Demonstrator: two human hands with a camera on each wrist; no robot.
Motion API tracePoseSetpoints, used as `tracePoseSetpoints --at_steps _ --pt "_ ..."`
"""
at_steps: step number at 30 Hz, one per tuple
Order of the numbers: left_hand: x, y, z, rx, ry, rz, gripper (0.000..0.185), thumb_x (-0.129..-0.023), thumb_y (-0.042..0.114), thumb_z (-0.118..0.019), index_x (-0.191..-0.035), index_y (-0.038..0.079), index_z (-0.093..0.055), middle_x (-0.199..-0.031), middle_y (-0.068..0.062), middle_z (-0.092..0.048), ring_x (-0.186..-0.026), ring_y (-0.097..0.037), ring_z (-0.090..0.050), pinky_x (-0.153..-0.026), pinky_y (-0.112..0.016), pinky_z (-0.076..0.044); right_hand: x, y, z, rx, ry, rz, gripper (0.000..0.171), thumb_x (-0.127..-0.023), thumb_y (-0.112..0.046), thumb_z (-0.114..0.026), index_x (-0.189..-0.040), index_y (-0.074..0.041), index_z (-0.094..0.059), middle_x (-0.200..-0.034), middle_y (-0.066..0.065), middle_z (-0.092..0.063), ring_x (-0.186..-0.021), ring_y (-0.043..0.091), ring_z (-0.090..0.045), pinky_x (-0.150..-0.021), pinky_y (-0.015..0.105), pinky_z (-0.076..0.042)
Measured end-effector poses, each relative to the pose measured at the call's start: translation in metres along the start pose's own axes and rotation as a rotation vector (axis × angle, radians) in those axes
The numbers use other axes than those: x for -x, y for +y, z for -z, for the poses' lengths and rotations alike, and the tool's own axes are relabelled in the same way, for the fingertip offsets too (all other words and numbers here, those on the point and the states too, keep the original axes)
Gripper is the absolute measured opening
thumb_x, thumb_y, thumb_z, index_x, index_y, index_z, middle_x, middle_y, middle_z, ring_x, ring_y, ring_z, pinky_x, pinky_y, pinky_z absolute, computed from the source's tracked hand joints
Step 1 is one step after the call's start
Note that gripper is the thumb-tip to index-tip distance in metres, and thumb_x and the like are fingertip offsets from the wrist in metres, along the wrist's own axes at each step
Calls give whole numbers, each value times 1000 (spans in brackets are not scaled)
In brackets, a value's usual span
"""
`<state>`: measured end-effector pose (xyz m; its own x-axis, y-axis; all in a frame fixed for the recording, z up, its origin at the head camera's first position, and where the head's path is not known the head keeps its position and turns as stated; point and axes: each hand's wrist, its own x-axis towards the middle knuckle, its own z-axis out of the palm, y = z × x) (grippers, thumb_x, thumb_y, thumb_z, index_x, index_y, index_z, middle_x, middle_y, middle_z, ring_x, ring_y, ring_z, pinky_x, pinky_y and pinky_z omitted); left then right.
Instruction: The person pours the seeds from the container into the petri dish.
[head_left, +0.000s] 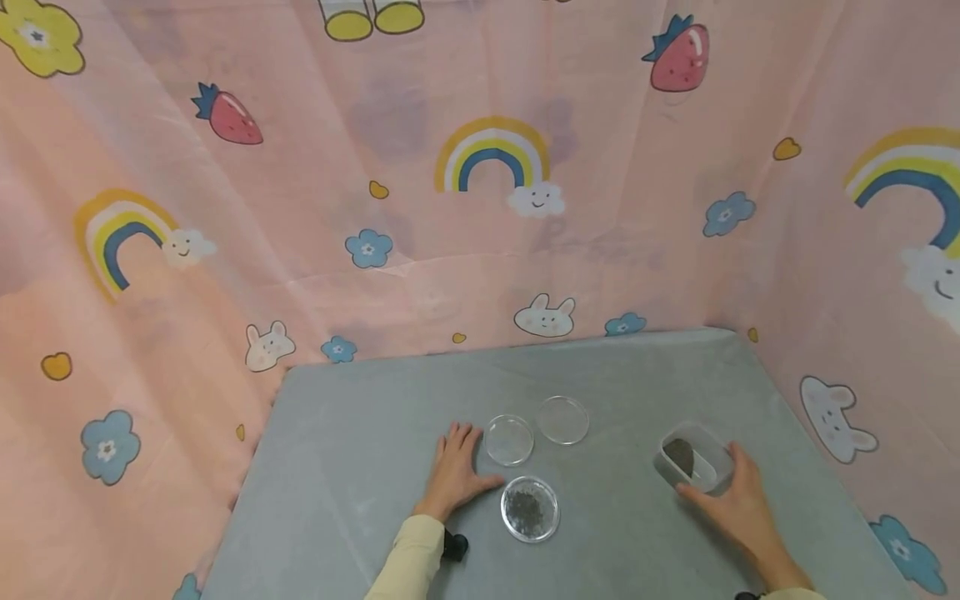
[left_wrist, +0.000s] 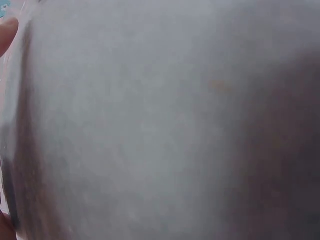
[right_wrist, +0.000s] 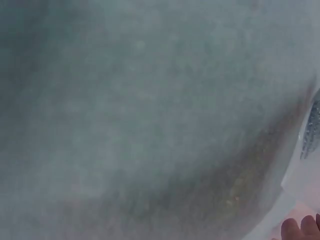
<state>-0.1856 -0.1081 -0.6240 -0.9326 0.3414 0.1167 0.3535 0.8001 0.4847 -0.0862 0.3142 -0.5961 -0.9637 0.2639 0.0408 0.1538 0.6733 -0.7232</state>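
In the head view, my right hand (head_left: pixel 738 504) grips a translucent plastic box (head_left: pixel 718 472) by its near and right sides, thumb toward the front. Dark grey granular material (head_left: pixel 680 457) lies in the left part of the box. My left hand (head_left: pixel 453 473) rests on the table with fingers spread, its thumb tip close to a clear round dish (head_left: pixel 531 540) that holds dark grey grains (head_left: pixel 527 509). The right wrist view catches the box's pale wall (right_wrist: pixel 299 182) and some fingertips (right_wrist: pixel 301 229) at its edge. A fingertip (left_wrist: pixel 6 34) shows in the left wrist view.
Two clear round dishes or lids (head_left: pixel 509 440) lie beyond the filled dish, one behind and right of the other. A grey cloth covers the table (head_left: pixel 337 467). Pink patterned curtains (head_left: pixel 420 292) hang along its back and sides.
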Motion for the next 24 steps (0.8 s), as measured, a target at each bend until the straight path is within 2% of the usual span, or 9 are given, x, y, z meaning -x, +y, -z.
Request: tracePoseSetpoints --at_steps 7,11,15,21,24 --pt "-11 3 -2 28 -7 -8 92 -69 54 -82 -139 4 -51 -145 -19 -44 -144 -41 -25 -115 -59 -18 -4 7 -7 -94 38 -23 118 -70 -21 -87 -147 16 -6 -138 48 -25 -126 64 -27 -103 70 -24" --pt "-14 3 -6 18 -1 -13 92 -68 54 -83 -138 4 -51 -145 -19 -44 -144 -42 -24 -115 -60 -18 -1 10 -11 -134 23 -51 117 -72 -17 -87 -147 17 -4 -138 47 -24 -124 64 -30 -102 69 -27" --pt "-15 3 -11 -8 19 -17 92 -67 56 -83 -137 5 -52 -144 -18 -46 -143 -43 -26 -113 -62 -20 2 11 -14 -153 11 -79 110 -72 -16 -87 -145 18 -11 -136 44 -27 -123 61 -34 -100 68 -31" --pt "-19 5 -18 -52 57 -15 92 -65 61 -81 -135 9 -53 -142 -14 -47 -141 -42 -29 -111 -66 -19 -1 8 -13 -158 -56 -163 113 -75 -22 -85 -145 17 -5 -140 44 -22 -128 62 -29 -103 68 -29" --pt "-22 6 -20 -57 74 -16 92 -65 61 -81 -135 9 -53 -142 -14 -47 -141 -42 -29 -110 -67 -19 -3 7 -12 -170 -59 -174 113 -77 -24 -84 -146 16 -4 -141 44 -21 -129 62 -28 -104 67 -29"
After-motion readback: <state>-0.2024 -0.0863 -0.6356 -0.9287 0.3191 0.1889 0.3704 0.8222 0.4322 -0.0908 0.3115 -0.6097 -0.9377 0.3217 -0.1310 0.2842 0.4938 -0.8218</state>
